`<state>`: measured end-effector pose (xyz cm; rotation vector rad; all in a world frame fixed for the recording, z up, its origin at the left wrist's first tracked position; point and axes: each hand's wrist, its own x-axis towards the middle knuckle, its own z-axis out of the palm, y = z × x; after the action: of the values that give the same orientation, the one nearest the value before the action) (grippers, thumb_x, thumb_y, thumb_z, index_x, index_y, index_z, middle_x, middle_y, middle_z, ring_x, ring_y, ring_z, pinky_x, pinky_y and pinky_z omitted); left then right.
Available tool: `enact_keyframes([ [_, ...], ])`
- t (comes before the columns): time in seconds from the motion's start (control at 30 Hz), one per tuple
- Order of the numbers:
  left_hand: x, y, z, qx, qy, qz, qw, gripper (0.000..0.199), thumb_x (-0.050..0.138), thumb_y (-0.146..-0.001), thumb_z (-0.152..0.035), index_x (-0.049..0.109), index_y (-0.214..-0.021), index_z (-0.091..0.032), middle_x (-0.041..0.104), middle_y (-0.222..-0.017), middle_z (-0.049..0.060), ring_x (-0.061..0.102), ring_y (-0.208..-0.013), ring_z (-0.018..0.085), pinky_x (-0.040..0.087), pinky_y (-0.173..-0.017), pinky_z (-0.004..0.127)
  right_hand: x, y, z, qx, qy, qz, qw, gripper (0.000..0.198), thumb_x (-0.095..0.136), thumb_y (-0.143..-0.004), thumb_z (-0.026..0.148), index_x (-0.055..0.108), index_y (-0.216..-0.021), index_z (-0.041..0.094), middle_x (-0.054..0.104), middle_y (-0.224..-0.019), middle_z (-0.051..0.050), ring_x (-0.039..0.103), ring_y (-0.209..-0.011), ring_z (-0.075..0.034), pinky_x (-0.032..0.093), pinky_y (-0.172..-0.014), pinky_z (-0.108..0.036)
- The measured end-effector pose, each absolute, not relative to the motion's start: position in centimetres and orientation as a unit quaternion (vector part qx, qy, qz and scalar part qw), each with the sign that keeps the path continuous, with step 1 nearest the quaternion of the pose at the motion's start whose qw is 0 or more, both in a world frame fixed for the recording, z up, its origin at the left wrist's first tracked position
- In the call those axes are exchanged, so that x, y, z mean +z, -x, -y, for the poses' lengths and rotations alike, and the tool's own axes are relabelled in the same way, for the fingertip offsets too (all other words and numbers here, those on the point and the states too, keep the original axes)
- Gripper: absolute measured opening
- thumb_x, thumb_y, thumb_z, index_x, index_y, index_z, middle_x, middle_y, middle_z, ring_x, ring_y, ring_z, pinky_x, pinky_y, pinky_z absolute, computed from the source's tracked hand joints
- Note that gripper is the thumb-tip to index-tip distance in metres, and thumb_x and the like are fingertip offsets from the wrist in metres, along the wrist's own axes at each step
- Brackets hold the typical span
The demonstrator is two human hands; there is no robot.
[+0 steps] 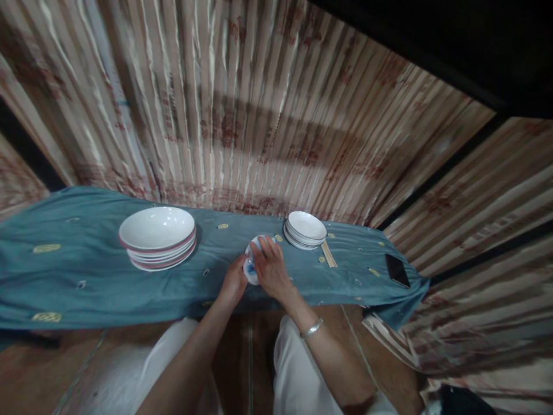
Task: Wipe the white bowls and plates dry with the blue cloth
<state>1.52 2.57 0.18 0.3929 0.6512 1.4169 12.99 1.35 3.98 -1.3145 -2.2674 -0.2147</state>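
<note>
Between my hands is a small round white dish (251,273) with a blue pattern; whether it is a bowl or a saucer I cannot tell. My left hand (235,279) grips its left edge. Across its right side lies my right hand (268,265), fingers bent over it and covering much of it. A silver bangle circles my right wrist. To the right, a stack of small white bowls (306,226) stands on the table. A taller stack of large white bowls with red rims (158,228) stands to the left.
A blue-green cloth with yellow and white marks covers the narrow table (103,288). Wooden chopsticks (329,255) lie beside the small stack. A black phone (397,270) rests near the right end. Patterned curtains (259,115) hang behind, with dark frame bars.
</note>
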Motion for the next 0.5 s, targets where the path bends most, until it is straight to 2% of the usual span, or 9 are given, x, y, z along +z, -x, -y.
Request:
enact_keyframes([
  [0.13, -0.3, -1.5, -2.9, 0.644, -0.159, -0.301, 0.685, 0.017, 0.067, -0.073, -0.033, 0.07, -0.082, -0.019, 0.074, -0.084, 0.003, 0.066, -0.089, 0.019, 0.047, -0.088, 0.03, 3.9, -12.3, -1.0, -0.114, 0.452, 0.859, 0.21, 0.046, 0.043, -0.096, 0.029, 0.043, -0.14, 0.016, 0.042, -0.147, -0.013, 0.02, -0.143, -0.029, 0.019, -0.115, -0.051],
  [0.23, -0.5, -1.6, -3.1, 0.648, -0.144, -0.299, 0.685, 0.02, 0.063, -0.078, -0.035, 0.069, -0.087, -0.018, 0.073, -0.086, 0.003, 0.066, -0.091, 0.018, 0.047, -0.09, 0.03, 3.8, -12.1, -1.5, -0.101, 0.452, 0.861, 0.211, 0.044, 0.043, -0.097, 0.032, 0.045, -0.139, 0.018, 0.044, -0.145, -0.012, 0.023, -0.142, -0.029, 0.021, -0.114, -0.051],
  [0.37, -0.9, -1.7, -3.4, 0.651, -0.141, -0.302, 0.682, 0.018, 0.064, -0.077, -0.037, 0.068, -0.084, -0.02, 0.072, -0.081, 0.003, 0.066, -0.09, 0.02, 0.048, -0.085, 0.03, 4.3, -12.2, -3.5, -0.046, 0.474, 0.847, 0.236, 0.04, 0.046, -0.095, 0.033, 0.052, -0.133, 0.02, 0.051, -0.139, -0.012, 0.034, -0.136, -0.029, 0.029, -0.11, -0.051],
  [0.5, -1.3, -1.6, -3.6, 0.648, -0.154, -0.307, 0.68, 0.017, 0.07, -0.072, -0.036, 0.067, -0.079, -0.02, 0.072, -0.077, 0.003, 0.067, -0.091, 0.023, 0.049, -0.082, 0.031, 5.0, -12.7, -6.0, 0.003, 0.494, 0.831, 0.257, 0.037, 0.044, -0.095, 0.029, 0.058, -0.126, 0.016, 0.059, -0.13, -0.015, 0.05, -0.124, -0.025, 0.036, -0.107, -0.045],
])
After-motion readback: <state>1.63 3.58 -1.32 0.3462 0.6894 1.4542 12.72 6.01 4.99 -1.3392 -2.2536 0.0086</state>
